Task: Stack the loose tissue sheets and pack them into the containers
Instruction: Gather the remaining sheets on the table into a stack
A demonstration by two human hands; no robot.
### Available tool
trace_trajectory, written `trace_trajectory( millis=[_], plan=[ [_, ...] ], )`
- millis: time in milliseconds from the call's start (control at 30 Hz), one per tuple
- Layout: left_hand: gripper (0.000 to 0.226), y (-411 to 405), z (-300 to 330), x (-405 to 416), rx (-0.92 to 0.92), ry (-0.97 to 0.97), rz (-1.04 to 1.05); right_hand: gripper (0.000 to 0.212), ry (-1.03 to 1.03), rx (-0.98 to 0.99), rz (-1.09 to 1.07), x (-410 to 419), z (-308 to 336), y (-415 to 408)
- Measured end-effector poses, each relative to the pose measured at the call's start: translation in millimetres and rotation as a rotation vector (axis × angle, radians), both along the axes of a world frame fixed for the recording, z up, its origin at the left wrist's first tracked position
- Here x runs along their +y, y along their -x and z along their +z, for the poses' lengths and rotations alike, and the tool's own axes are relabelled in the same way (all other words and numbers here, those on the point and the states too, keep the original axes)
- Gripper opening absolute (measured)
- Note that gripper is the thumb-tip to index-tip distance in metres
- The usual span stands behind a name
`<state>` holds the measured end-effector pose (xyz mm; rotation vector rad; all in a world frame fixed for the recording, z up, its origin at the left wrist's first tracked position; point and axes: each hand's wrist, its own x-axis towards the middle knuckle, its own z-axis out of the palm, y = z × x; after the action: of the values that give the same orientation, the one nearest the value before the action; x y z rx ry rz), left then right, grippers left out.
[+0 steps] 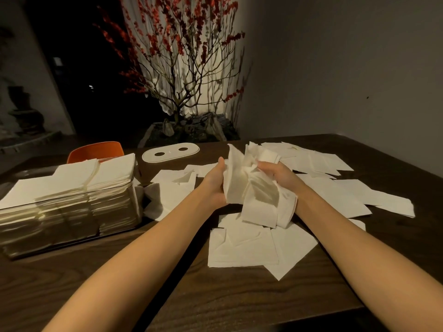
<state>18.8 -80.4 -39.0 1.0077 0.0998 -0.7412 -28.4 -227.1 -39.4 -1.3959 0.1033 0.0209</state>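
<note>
Both hands' fingers curled, seemingly tight, round tissue bundle.

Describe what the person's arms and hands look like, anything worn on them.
Both forearms are bare as far as the frame shows, with no sleeves in view. The left hand and right hand wear no gloves, and no watch, bracelet or ring is visible. Tissue covers parts of both hands.

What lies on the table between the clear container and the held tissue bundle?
In the head view, loose sheets lie on the table between the container and the bundle.
</note>
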Motion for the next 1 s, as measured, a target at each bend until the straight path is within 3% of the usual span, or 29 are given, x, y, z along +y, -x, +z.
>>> trace_trajectory(
  millis=[233,300,367,567,700,900,1000],
  plan=[
    [0.075,-2,1,-1,0.029,0.083,-0.013,0.008,0.173,0.043,0.011,3,1,-1],
    [0.07,0,2,-2,0.003,0.075,-0.035,0.018,0.272,0.04,0.011,3,0,-4],
    [0.056,5,4,-4,-0.031,0.057,-0.062,0.011,0.362,0.033,-0.005,6,1,-5],
    [0.022,6,4,1,-0.065,0.036,0.031,0.009,0.321,0.055,-0.039,2,2,-4],
    [0.032,0,0,4,-0.033,0.031,0.106,0.018,0.375,0.078,-0.155,-3,0,-8],
    [0.06,0,-3,-3,-0.044,0.041,-0.044,0.021,0.421,0.11,-0.232,-2,-1,-10],
    [0.046,3,0,-2,-0.09,0.029,-0.065,0.026,0.431,0.117,-0.244,-1,-2,-12]
  ],
)
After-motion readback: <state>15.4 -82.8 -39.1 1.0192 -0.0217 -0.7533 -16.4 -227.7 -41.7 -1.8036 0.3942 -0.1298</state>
